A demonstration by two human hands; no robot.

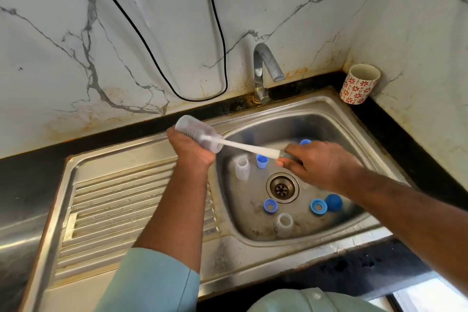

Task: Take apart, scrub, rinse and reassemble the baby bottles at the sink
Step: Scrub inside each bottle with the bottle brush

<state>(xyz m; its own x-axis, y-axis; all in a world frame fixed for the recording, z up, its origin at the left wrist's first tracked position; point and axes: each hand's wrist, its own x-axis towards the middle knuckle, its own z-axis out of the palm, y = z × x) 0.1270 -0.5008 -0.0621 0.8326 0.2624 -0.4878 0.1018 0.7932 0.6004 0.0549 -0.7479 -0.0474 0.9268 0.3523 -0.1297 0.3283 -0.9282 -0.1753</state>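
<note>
Pale green sleeves (152,284) fill the bottom of the frame, and both bare forearms reach up from them over a steel sink (336,119); the left hand (192,149), just left of centre, is closed around a clear baby bottle (196,132), which lies tilted with its base toward the upper left and its mouth toward the right, above the left rim of the basin; a white bottle brush (243,145) runs from inside that mouth down to the right hand (321,164), whose fingers are curled shut around its handle over the middle of the basin; in the basin, around the drain (282,187), loose parts stand apart from one another: a clear bottle (242,167) upright at the left, a second clear bottle (284,224) at the lower edge, a blue ring (270,204) below the drain, another blue ring (318,206) at the lower right touching a blue cap (333,202), and a blue piece (262,161) under the brush; a tap (264,68) stands behind the basin at the upper centre; a cup with red flowers (359,83) sits in the corner at the upper right; a ribbed draining board (114,210) lies at the left.
</note>
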